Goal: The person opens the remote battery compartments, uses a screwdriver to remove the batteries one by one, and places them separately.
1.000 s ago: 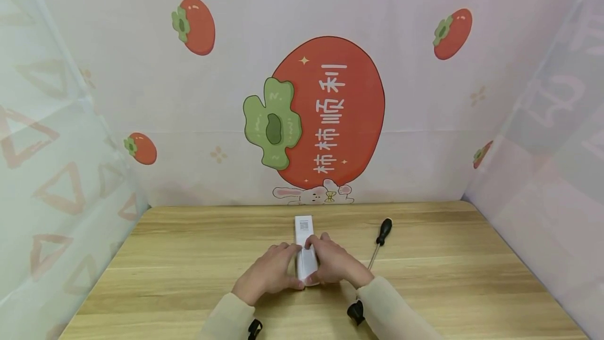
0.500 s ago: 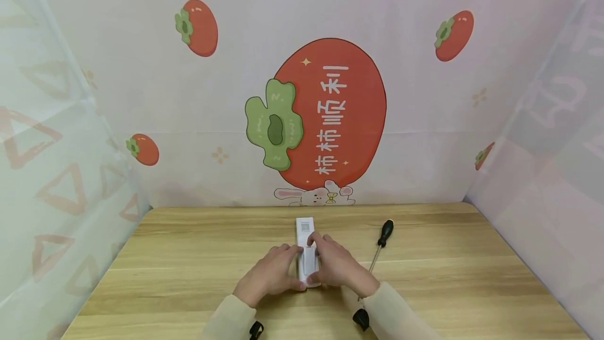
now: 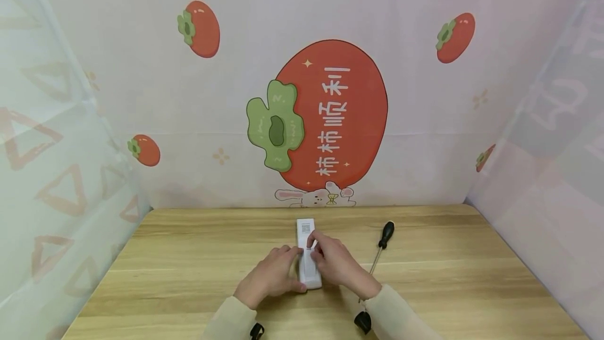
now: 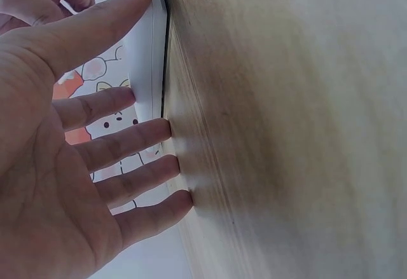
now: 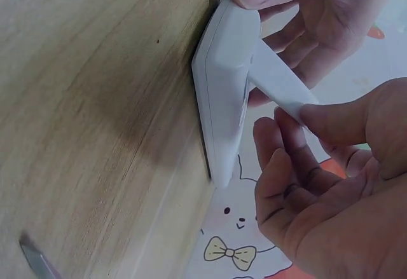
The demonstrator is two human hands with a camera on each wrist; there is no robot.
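On the wooden table (image 3: 189, 256) your left hand (image 3: 271, 277) steadies the white remote (image 3: 305, 227), fingers straight; your right hand (image 3: 337, 264) pinches its thin cover (image 5: 280, 88). Light, rigid, probably slick plastic: hold the edges.

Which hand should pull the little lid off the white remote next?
Probably the right hand: it pinches the lifted lid. The left hand braces the white remote against the table.

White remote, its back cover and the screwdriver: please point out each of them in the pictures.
white remote (image 5: 222, 95): right wrist view, on its side wall.
back cover (image 5: 280, 88): right wrist view, on the lifted strip's middle.
screwdriver (image 3: 386, 234): head view, on the black handle.
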